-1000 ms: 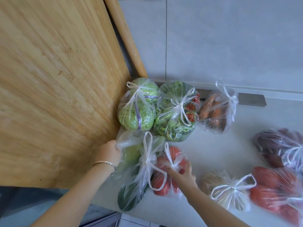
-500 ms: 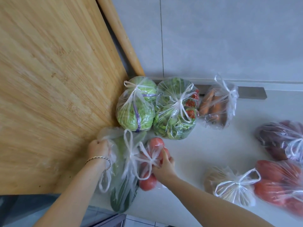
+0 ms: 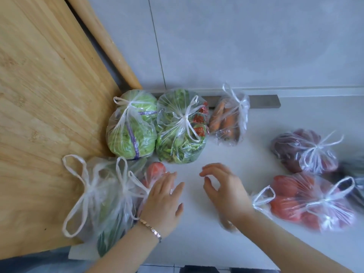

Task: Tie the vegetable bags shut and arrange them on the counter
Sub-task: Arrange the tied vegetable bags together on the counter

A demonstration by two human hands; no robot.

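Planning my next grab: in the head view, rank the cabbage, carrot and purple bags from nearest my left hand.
1. cabbage bag, back left, by the board.
2. carrot bag, back, near the wall.
3. purple bag, far right.

No text, brand, number or sign can be read. Red printed packaging [image 3: 200, 131] is seen inside the bag of greens [image 3: 177, 148], beyond the left hand [image 3: 163, 200], but its print is too blurred to be made out. On the purple band [image 3: 132, 137] wrapped round the cabbage [image 3: 122, 142], further to that hand's left, no lettering can be told.
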